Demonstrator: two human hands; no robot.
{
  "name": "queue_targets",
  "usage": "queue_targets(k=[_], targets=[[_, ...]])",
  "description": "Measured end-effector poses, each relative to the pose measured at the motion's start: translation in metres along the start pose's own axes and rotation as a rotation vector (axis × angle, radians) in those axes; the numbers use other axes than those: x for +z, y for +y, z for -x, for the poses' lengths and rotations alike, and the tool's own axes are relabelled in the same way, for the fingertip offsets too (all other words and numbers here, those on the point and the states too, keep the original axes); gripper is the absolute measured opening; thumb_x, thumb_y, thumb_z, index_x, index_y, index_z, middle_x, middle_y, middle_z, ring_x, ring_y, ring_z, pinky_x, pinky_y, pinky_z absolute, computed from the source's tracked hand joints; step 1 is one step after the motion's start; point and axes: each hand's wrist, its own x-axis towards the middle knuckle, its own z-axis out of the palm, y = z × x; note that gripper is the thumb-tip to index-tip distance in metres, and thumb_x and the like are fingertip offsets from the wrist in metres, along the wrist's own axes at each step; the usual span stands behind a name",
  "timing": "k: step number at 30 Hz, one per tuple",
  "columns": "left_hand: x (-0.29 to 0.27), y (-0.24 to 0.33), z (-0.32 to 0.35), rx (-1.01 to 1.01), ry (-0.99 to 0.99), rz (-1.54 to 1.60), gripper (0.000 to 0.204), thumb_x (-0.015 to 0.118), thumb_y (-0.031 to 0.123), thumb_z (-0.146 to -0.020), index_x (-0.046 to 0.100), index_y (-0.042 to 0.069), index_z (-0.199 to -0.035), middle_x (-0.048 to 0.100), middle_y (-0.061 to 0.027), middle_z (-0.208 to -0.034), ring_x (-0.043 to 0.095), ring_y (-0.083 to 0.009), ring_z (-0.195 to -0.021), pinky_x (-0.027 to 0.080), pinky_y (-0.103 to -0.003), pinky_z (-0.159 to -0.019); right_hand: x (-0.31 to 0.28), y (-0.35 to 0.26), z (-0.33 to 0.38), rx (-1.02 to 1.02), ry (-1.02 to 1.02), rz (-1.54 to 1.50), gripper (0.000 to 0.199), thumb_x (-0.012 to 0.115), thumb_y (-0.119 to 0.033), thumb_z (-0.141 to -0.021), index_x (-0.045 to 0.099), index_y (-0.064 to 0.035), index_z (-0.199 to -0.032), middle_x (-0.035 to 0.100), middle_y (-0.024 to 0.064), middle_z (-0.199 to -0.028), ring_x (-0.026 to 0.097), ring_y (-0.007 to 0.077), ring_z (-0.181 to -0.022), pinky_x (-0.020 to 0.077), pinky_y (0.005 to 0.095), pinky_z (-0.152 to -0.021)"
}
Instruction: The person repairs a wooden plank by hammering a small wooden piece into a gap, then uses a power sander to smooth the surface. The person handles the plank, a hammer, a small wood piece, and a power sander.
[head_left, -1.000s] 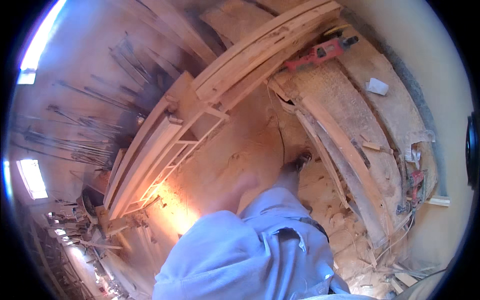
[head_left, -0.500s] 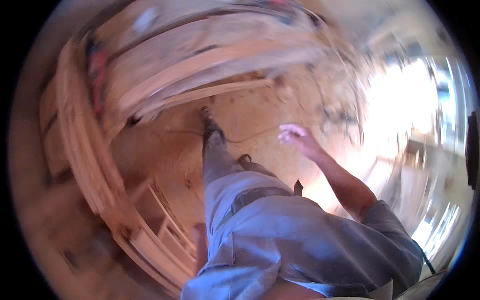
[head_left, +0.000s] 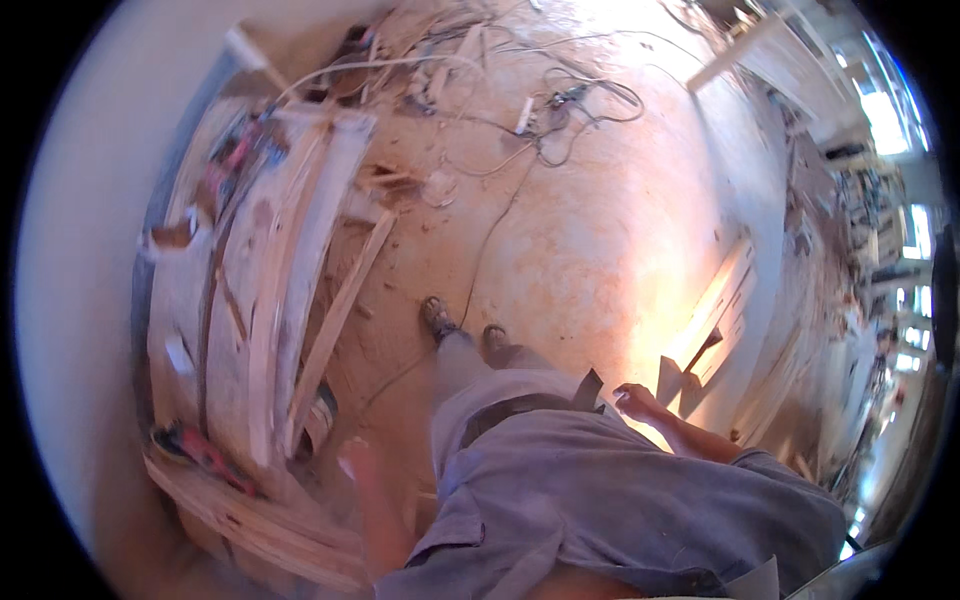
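You stand on a dusty workshop floor, and both of your hands carry nothing. Your left hand hangs blurred near your left side, so I cannot tell if its fingers are spread or curled. Your right hand is loosely open beside your right hip, pinching nothing.

The nearest thing to the left hand is the stack of long wooden boards on your left, with one loose plank leaning off it toward your shoes. A red power tool lies at the near end of the stack. At your right, just beyond the right hand, a pale wooden frame rests on the floor.

Walk with care here: a dark cable runs from the tangle of cords in the far part of the floor straight to your feet. I judge it is best to step over it and look down at the loose plank before you turn.
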Motion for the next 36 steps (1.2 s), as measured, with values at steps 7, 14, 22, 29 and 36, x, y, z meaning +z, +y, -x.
queue_targets(k=[7, 14, 22, 29, 36], targets=[[-0.145, 0.181, -0.233, -0.121, 0.121, 0.761, 0.028, 0.065, 0.022, -0.090, 0.067, -0.003, -0.077, 0.067, -0.0143, -0.070, 0.063, -0.0244, -0.065, 0.050, -0.042, -0.063, -0.022, -0.031, 0.015, 0.071, 0.137, -0.242, 0.039, 0.067, -0.017, -0.086, 0.071, -0.0039, -0.123, 0.075, 0.0194, -0.108, 0.074, 0.0277, -0.095, 0.0574, 0.0390, -0.088], [-0.138, 0.342, -0.308, 0.148, -0.222, 0.725, 0.035, 0.070, 0.029, -0.088, 0.068, -0.004, -0.077, 0.069, -0.0180, -0.071, 0.065, -0.0264, -0.066, 0.050, -0.044, -0.065, -0.017, -0.042, 0.032, 0.369, 0.167, -0.667, 0.040, 0.070, -0.017, -0.088, 0.070, -0.0011, -0.125, 0.076, 0.0184, -0.109, 0.074, 0.0268, -0.096, 0.0581, 0.0408, -0.086], [-0.130, 0.456, -0.303, 0.126, -0.309, 0.485, 0.039, 0.070, 0.032, -0.089, 0.066, -0.004, -0.074, 0.068, -0.0203, -0.071, 0.064, -0.0309, -0.062, 0.050, -0.048, -0.066, -0.086, 0.046, -0.023, 0.302, -0.095, -0.303, 0.039, 0.066, -0.019, -0.083, 0.073, -0.0064, -0.119, 0.075, 0.0202, -0.110, 0.072, 0.0376, -0.102, 0.0561, 0.0447, -0.091], [-0.178, 0.639, -0.293, -0.087, -0.246, 0.770, 0.038, 0.072, 0.034, -0.089, 0.070, -0.002, -0.078, 0.069, -0.0174, -0.072, 0.065, -0.0272, -0.065, 0.050, -0.045, -0.066, -0.404, 0.070, -0.263, 0.158, 0.185, 0.196, 0.043, 0.056, -0.017, -0.090, 0.067, -0.0041, -0.130, 0.066, 0.0191, -0.133, 0.061, 0.0356, -0.125, 0.0475, 0.0482, -0.106], [-0.223, 0.828, -0.375, 0.059, -0.334, 0.746, 0.031, 0.069, 0.028, -0.093, 0.071, -0.001, -0.084, 0.068, -0.0143, -0.072, 0.065, -0.0233, -0.067, 0.049, -0.039, -0.064, -0.708, -0.122, -0.452, -0.154, 0.389, 0.123, 0.027, 0.057, -0.013, -0.093, 0.071, -0.0068, -0.115, 0.073, 0.0221, -0.109, 0.070, 0.0352, -0.102, 0.0560, 0.0418, -0.089]])
